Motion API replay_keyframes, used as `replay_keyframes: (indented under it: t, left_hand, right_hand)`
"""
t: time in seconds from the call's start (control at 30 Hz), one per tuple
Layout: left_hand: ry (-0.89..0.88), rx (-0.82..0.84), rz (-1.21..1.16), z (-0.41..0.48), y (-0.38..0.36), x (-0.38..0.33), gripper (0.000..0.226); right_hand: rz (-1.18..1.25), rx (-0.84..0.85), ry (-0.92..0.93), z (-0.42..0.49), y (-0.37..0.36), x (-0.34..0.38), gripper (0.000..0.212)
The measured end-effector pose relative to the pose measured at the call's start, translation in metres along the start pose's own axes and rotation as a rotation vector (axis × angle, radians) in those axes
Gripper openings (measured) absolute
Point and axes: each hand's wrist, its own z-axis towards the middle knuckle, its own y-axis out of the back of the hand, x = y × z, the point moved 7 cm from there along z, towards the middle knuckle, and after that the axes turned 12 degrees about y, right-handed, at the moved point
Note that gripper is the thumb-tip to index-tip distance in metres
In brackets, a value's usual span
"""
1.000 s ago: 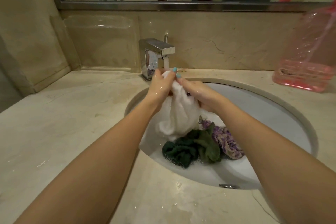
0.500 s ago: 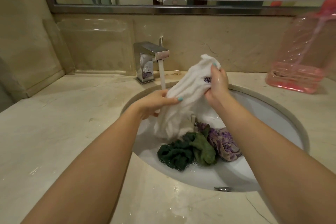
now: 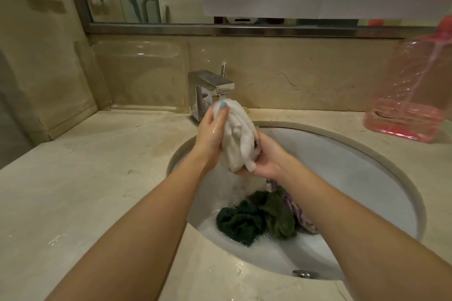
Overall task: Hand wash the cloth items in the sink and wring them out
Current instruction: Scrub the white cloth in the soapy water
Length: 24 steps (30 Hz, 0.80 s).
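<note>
A bunched white cloth (image 3: pixel 238 133) is held upright over the white sink (image 3: pixel 354 166), its top right under the running chrome faucet (image 3: pixel 212 88). My left hand (image 3: pixel 211 133) grips its upper left side, thumb across the top. From below and the right, my right hand (image 3: pixel 265 156) cups and grips its lower end. Down in the soapy basin lie a dark green cloth (image 3: pixel 238 223), an olive green cloth (image 3: pixel 278 216) and a purple patterned cloth (image 3: pixel 302 215), the last partly hidden by my right forearm.
A beige marble counter (image 3: pixel 85 190) surrounds the sink. A pink transparent bottle (image 3: pixel 411 95) stands at the back right. A clear plastic tray (image 3: pixel 139 73) leans on the backsplash left of the faucet. A mirror runs above. The overflow hole (image 3: pixel 305 273) shows at the sink's near wall.
The white cloth, spread out between my hands before, is now gathered into a compact bundle under the stream. My right hand dropped from the cloth's top to its bottom; my left hand rose to its top.
</note>
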Motion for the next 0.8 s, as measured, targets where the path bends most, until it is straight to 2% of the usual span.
replay_keyframes:
  t: [0.07, 0.13, 0.17, 0.23, 0.3, 0.37, 0.43, 0.5, 0.57, 0.67, 0.73, 0.8]
  left_hand:
    - [-0.072, -0.161, 0.345, 0.001, 0.007, 0.0, 0.033]
    - [-0.076, -0.276, 0.557, 0.002, 0.012, 0.005, 0.033]
    - [-0.022, -0.301, 0.537, 0.005, 0.014, 0.008, 0.034]
    - [0.12, -0.325, 0.379, 0.011, 0.018, 0.016, 0.038]
    - [0.255, -0.341, 0.252, 0.017, 0.017, 0.027, 0.036]
    - [0.277, -0.329, 0.078, 0.018, 0.018, 0.031, 0.027]
    - [0.228, -0.362, -0.002, 0.017, 0.021, 0.027, 0.027]
    - [0.141, -0.4, 0.068, 0.017, 0.02, 0.015, 0.023]
    - [0.109, -0.397, 0.184, 0.006, 0.009, 0.006, 0.018]
    - [0.072, -0.247, 0.221, -0.016, -0.02, 0.004, 0.019]
    - [0.086, -0.158, 0.256, -0.022, -0.036, 0.008, 0.021]
    - [0.076, -0.151, 0.318, -0.02, -0.04, 0.007, 0.02]
  right_hand:
    - [0.126, -0.018, 0.095, 0.004, -0.002, 0.007, 0.05]
    - [-0.044, -0.152, 0.344, 0.011, 0.007, 0.025, 0.034]
    - [-0.191, -0.243, 0.477, 0.009, 0.01, 0.037, 0.028]
    - [-0.404, -0.315, 0.636, 0.001, 0.002, 0.051, 0.03]
    - [-0.561, -0.3, 0.733, -0.005, -0.01, 0.058, 0.033]
    - [-0.683, -0.193, 0.794, -0.014, -0.027, 0.057, 0.029]
    - [-0.739, -0.085, 0.813, -0.02, -0.041, 0.053, 0.029]
    - [-0.738, -0.069, 0.858, -0.023, -0.049, 0.055, 0.027]
    - [-0.769, -0.179, 0.871, -0.022, -0.046, 0.062, 0.023]
    - [-0.65, -0.373, 0.736, -0.01, -0.016, 0.07, 0.011]
    - [-0.564, -0.413, 0.644, -0.003, 0.004, 0.067, 0.023]
    - [-0.542, -0.411, 0.634, -0.002, 0.008, 0.062, 0.03]
